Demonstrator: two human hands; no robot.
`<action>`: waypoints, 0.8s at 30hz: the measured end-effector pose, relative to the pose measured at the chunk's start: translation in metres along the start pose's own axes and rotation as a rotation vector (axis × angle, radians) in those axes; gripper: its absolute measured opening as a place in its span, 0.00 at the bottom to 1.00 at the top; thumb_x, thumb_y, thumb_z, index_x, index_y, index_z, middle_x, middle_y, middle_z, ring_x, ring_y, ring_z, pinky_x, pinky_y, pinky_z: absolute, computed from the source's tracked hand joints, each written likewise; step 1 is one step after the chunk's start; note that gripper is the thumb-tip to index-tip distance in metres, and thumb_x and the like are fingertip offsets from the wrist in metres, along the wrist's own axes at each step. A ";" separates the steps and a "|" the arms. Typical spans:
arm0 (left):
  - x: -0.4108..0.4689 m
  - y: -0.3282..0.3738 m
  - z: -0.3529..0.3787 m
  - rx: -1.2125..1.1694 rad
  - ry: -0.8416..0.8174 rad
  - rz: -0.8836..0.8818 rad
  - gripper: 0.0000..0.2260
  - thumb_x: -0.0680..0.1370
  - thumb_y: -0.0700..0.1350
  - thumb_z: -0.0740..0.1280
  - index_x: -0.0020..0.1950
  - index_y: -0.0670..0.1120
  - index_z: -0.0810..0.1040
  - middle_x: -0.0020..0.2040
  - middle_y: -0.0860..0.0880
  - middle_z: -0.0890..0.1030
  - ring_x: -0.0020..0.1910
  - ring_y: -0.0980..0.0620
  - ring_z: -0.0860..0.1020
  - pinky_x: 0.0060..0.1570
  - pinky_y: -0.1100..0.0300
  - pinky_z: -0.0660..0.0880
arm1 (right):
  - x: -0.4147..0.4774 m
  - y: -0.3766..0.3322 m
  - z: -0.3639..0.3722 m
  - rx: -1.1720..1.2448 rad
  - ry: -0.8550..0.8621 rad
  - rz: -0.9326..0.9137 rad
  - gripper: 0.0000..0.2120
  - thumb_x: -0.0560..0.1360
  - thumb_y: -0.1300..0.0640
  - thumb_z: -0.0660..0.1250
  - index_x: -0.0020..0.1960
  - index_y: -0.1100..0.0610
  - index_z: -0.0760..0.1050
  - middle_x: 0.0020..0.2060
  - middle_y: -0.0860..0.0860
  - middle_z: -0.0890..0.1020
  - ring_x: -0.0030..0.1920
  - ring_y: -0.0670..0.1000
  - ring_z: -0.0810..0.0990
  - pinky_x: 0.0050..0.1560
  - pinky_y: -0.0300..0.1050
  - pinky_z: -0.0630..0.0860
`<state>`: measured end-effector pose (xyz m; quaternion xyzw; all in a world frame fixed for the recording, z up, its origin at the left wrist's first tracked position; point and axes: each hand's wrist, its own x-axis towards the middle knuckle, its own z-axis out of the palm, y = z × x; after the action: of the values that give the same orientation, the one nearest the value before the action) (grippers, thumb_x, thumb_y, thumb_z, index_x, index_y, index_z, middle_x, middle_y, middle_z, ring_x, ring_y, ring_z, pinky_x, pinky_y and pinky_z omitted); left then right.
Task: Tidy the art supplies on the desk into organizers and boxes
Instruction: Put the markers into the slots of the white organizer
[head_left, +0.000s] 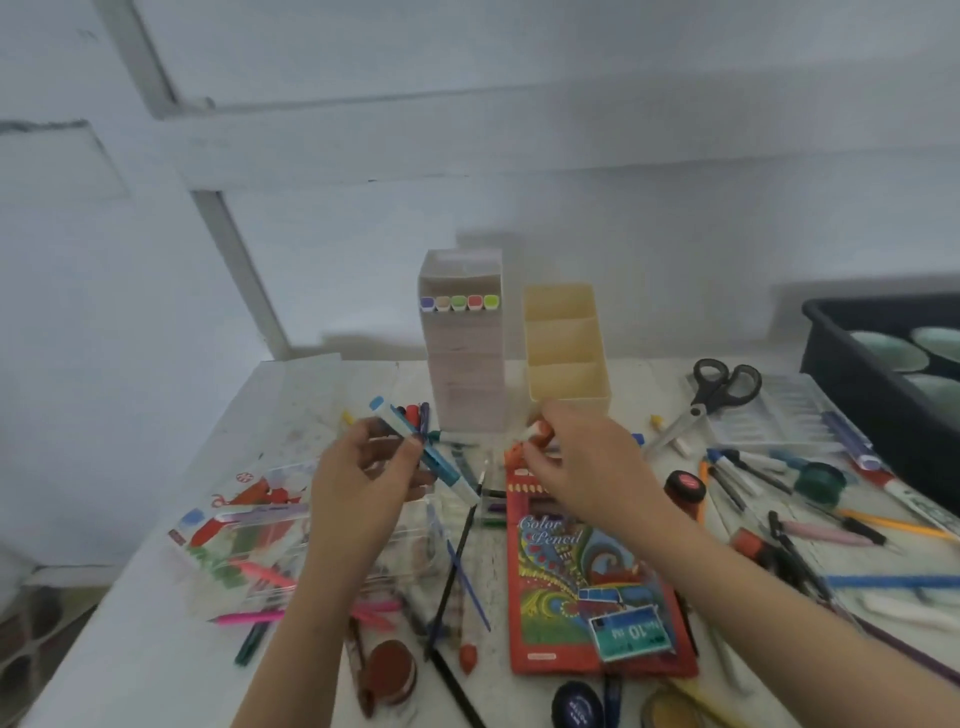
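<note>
My left hand (363, 467) grips a white marker with a blue cap (415, 441), held slanted above the desk. My right hand (576, 457) pinches a white marker with an orange cap (540, 432) just in front of the organizers. A tall white marker box (467, 384) stands at the back with several coloured marker ends showing in its top row. Beside it on the right stands a cream organizer (569, 374) with three compartments, and nothing shows in them. Loose markers, pens and pencils lie all over the desk.
A red colour pencil box (582, 582) lies under my right forearm. A clear plastic case (249, 540) sits at the left. Scissors (711, 400) lie at the back right by a clear tray (779, 410) and a dark bin (872, 374). Round paint pots sit near the front edge.
</note>
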<state>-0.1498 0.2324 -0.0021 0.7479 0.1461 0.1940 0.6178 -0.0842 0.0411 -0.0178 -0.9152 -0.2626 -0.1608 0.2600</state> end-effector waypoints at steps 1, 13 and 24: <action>0.003 0.003 -0.004 0.001 0.020 0.030 0.02 0.76 0.39 0.68 0.45 0.45 0.77 0.36 0.50 0.83 0.32 0.51 0.83 0.29 0.64 0.78 | 0.006 -0.007 -0.006 0.092 0.037 0.001 0.05 0.77 0.52 0.62 0.45 0.53 0.72 0.34 0.43 0.75 0.31 0.43 0.71 0.30 0.34 0.64; 0.037 0.027 -0.014 -0.053 0.032 0.270 0.22 0.77 0.39 0.66 0.63 0.63 0.70 0.43 0.48 0.82 0.34 0.54 0.81 0.29 0.67 0.75 | 0.064 -0.038 -0.036 0.357 0.531 -0.049 0.05 0.76 0.57 0.65 0.42 0.54 0.73 0.28 0.41 0.73 0.30 0.43 0.72 0.33 0.29 0.65; 0.066 0.024 -0.004 -0.059 -0.050 0.458 0.21 0.77 0.38 0.65 0.66 0.57 0.69 0.41 0.50 0.81 0.35 0.56 0.81 0.36 0.68 0.76 | 0.070 -0.030 -0.023 -0.255 0.252 -0.343 0.10 0.74 0.64 0.66 0.55 0.62 0.77 0.45 0.55 0.79 0.42 0.52 0.77 0.34 0.42 0.74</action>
<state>-0.0935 0.2615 0.0293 0.7478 -0.0484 0.3148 0.5826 -0.0481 0.0777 0.0423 -0.8553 -0.3572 -0.3474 0.1420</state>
